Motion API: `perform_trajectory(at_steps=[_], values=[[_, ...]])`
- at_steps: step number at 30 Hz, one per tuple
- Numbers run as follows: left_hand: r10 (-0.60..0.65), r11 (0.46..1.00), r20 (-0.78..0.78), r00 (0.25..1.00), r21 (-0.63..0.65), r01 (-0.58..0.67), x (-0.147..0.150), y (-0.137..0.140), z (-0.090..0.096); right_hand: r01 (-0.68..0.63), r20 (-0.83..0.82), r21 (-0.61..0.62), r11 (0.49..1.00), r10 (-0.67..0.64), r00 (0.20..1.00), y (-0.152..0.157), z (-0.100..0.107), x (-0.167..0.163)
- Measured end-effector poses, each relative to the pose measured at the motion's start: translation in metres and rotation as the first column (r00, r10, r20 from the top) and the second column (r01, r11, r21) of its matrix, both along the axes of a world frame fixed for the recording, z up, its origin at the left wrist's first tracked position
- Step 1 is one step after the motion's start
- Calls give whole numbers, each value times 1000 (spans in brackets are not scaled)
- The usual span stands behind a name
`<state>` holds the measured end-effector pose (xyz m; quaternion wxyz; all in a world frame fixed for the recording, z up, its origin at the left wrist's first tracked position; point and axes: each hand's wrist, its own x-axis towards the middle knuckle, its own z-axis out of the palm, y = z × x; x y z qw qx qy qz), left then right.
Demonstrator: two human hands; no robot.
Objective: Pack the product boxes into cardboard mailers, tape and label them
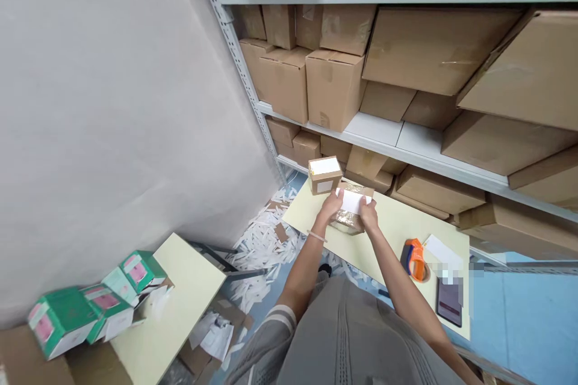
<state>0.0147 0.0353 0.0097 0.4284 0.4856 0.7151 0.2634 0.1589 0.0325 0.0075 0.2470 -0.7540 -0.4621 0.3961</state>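
Both hands hold a small cardboard box (349, 221) over the pale yellow table. Shiny clear tape crosses the box, and a white label (351, 201) lies on its upper face. My left hand (332, 205) grips the left side, its thumb on the label's edge. On the opposite side my right hand (368, 214) is closed round the box, thumb also on the label. Just beyond my left hand stands another cardboard box (324, 185) with white labels on its top and front.
An orange tape dispenser (416, 260), white label sheets (443, 251) and a phone (450, 301) lie on the table's (392, 221) right part. Shelves of cardboard boxes (334, 90) rise behind. Green boxes (67, 316) stand on a side table (189, 283) at left. Paper strips (262, 252) litter the floor.
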Motion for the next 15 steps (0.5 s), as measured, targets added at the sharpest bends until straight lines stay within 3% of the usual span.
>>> perform_trajectory(at_steps=[5,9,10,12,15], values=[[-67,997,-128,990,-36,63,-20,17,13,88,-146,-18,996,-90,985,-31,-22,-37],[-30,999,-210,977,34,38,-14,2,16,88,-215,-23,996,-91,972,-39,-34,-34],[13,998,-228,974,68,2,-10,-8,14,96,-223,-35,995,-101,970,-35,-34,-27],[216,969,-242,946,170,-178,-2,-33,3,121,-227,-17,993,-121,966,-23,-33,-8],[395,918,-12,919,45,-394,12,-74,-22,98,-226,167,981,-59,972,3,-31,19]])
